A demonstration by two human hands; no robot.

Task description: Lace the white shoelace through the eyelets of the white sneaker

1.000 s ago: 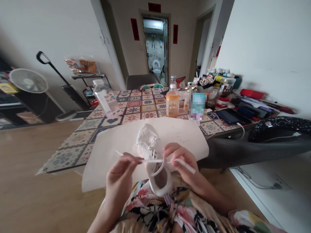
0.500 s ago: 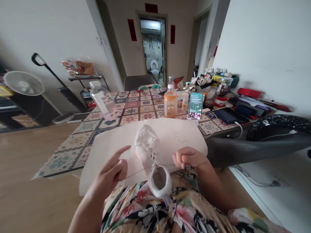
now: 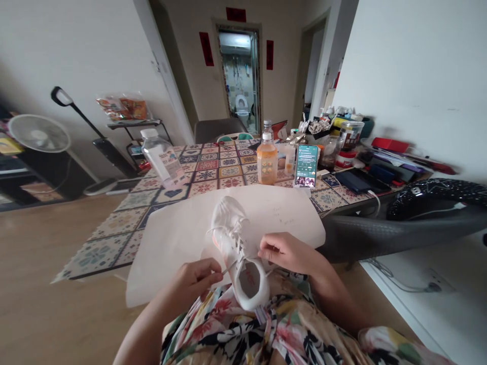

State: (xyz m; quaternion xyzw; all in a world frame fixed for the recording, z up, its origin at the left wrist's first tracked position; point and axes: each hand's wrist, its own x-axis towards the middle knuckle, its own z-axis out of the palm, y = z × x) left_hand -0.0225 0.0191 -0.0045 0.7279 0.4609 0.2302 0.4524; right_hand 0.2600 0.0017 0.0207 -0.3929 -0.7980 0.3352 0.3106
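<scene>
A white sneaker (image 3: 231,223) lies with its toe pointing away from me and its opening near my lap. White laces (image 3: 239,248) cross over its tongue. My left hand (image 3: 200,278) is beside the sneaker's left side, thumb and forefinger pinched on a lace end that runs to the top eyelets. On the other side, close to the collar, my right hand (image 3: 283,252) has its fingers pinched on the other lace end, which is partly hidden by the fingers. Under the shoe spreads a large white sheet (image 3: 171,243).
On the patterned tablecloth (image 3: 207,172) stand a clear bottle (image 3: 162,159), an orange drink bottle (image 3: 267,162) and an upright phone (image 3: 306,165). A tablet (image 3: 355,180) and clutter line the right side. A grey chair (image 3: 380,235) is at my right.
Both hands have moved inward to the sneaker. The lace, stretched out to the left before, is now shorter between shoe and hand. The sneaker has stayed in place.
</scene>
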